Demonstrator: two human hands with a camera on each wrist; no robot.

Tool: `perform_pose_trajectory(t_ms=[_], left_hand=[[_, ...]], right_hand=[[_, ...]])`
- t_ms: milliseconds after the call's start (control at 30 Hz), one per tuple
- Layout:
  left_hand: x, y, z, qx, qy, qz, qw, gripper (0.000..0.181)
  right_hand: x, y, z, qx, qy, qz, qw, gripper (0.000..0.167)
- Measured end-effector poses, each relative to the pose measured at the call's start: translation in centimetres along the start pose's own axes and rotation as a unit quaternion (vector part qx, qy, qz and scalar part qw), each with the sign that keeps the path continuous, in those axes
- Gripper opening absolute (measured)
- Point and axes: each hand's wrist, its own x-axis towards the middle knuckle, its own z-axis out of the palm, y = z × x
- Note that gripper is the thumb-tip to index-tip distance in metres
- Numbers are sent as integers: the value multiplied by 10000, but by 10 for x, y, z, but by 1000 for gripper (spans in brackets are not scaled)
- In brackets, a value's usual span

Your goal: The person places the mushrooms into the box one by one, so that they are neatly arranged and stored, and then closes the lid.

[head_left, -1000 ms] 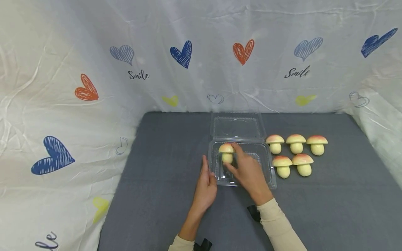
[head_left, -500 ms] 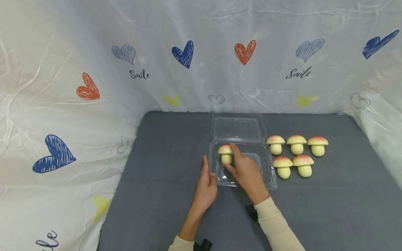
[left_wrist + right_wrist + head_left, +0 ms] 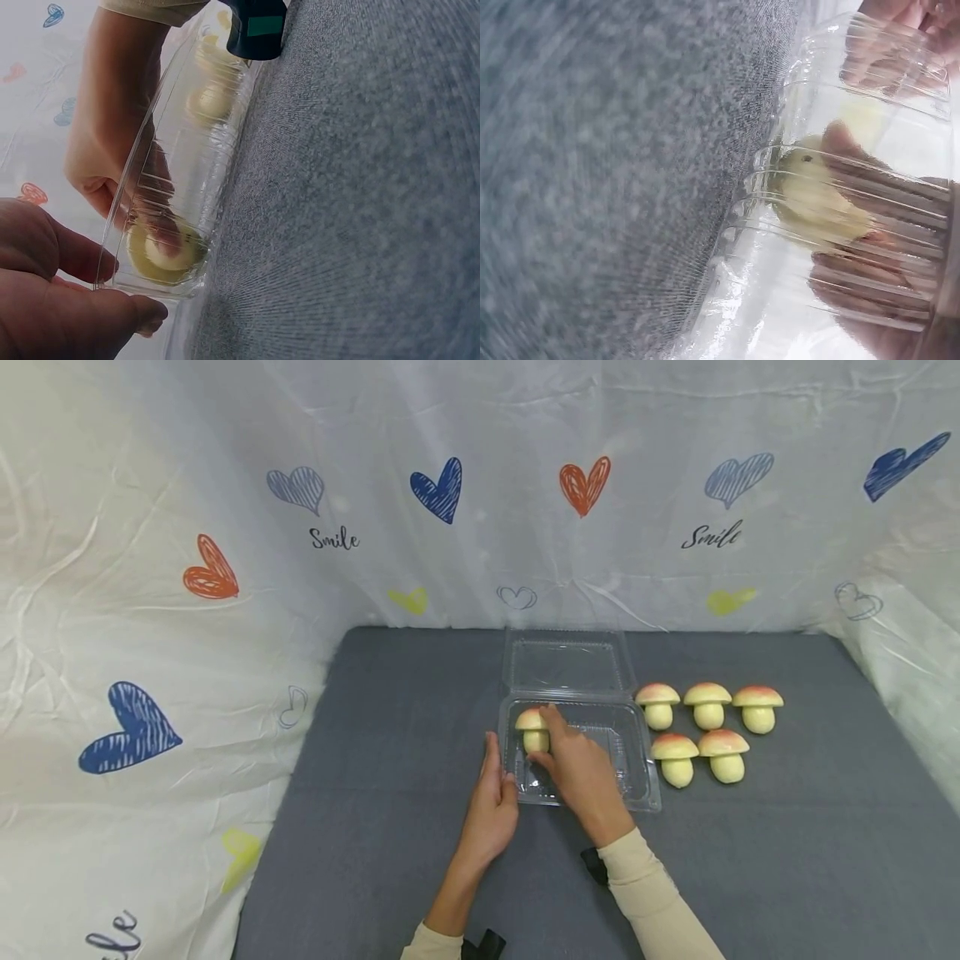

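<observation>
In the head view, a clear plastic clamshell container (image 3: pixel 633 760) lies on the grey cloth with its lid (image 3: pixel 567 662) folded back. My right hand (image 3: pixel 587 777) pinches a mushroom-shaped piece (image 3: pixel 535 739) inside the tray's left part. Its cap is yellow and reddish, its stem pale. Thumb and index finger sit on the mushroom's right side; the right wrist view shows this mushroom (image 3: pixel 810 191) through the ribbed wall. At the left rim, my left hand (image 3: pixel 489 814) holds the container's edge, thumb over the rim and fingers outside. The left wrist view shows the same corner grip.
Several matching mushrooms (image 3: pixel 723 753) stand in two rows just right of the container. A white curtain (image 3: pixel 480 560) printed with hearts rises behind the table and along its sides. Black wrist straps (image 3: pixel 595 866) show at both sleeves.
My right hand has shifted slightly left with the mushroom, bringing it closer to the container's left wall. My left hand stays at the rim, and the other mushrooms have not moved.
</observation>
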Motion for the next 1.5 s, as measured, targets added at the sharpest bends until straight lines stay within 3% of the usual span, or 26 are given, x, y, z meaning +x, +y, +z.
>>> perform_pose_trajectory(t_ms=[900,1200,1500], left_hand=[[-1,0,0,-92,-84,33,9999,69],[-2,2,0,-131,-96,89,9998,69],[-2,0,0,-140,-26,108,9998,69]], right_hand=[[-1,0,-5,-199,104,-38,9997,74],[-4,8,-26,-86,451,6,9989,71],[-6,25,-60,316,855,461,9948,71]])
